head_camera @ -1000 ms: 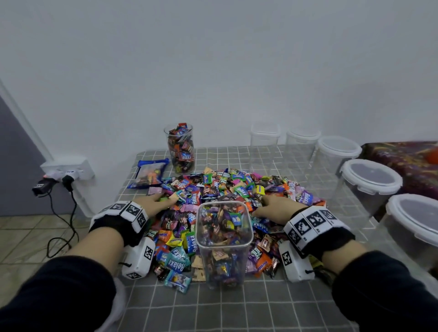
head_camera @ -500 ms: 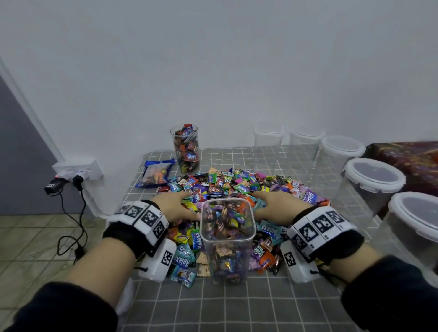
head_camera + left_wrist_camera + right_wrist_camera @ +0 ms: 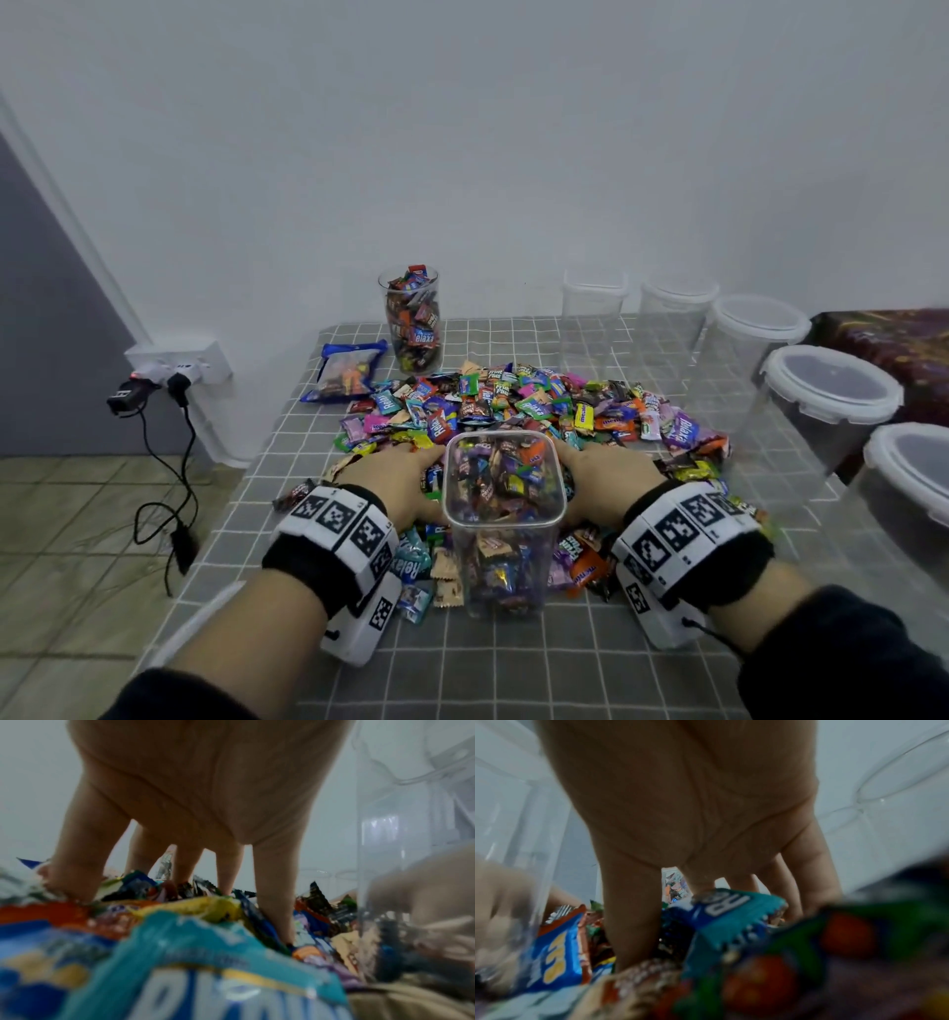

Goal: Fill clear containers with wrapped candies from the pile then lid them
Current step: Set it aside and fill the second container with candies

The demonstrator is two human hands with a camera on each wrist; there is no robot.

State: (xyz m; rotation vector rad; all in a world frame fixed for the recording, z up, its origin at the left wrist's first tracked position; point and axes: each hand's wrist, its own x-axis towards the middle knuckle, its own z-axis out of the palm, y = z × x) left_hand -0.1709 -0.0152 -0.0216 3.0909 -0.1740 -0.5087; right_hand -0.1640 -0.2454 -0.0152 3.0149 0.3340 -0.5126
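A clear square container [image 3: 503,519], partly filled with wrapped candies, stands at the near edge of the candy pile [image 3: 518,406] on the grey checked tablecloth. My left hand [image 3: 395,475] lies palm down on the candies against the container's left side. My right hand [image 3: 608,475] does the same on its right side. In the left wrist view the spread fingers [image 3: 272,892] reach down into the wrappers, with the container wall [image 3: 385,841] at the right. The right wrist view shows straight fingers [image 3: 631,912] sunk among candies and the container [image 3: 513,862] at the left.
A round jar [image 3: 412,318] full of candies and a blue bag [image 3: 344,372] sit at the back left. Two open clear containers [image 3: 595,308] and three lidded ones [image 3: 827,390] line the back and right. A wall socket with cables [image 3: 174,370] lies beyond the table's left edge.
Both hands have drawn back toward me and inward, from the middle of the pile to the container's two sides, dragging candies along.
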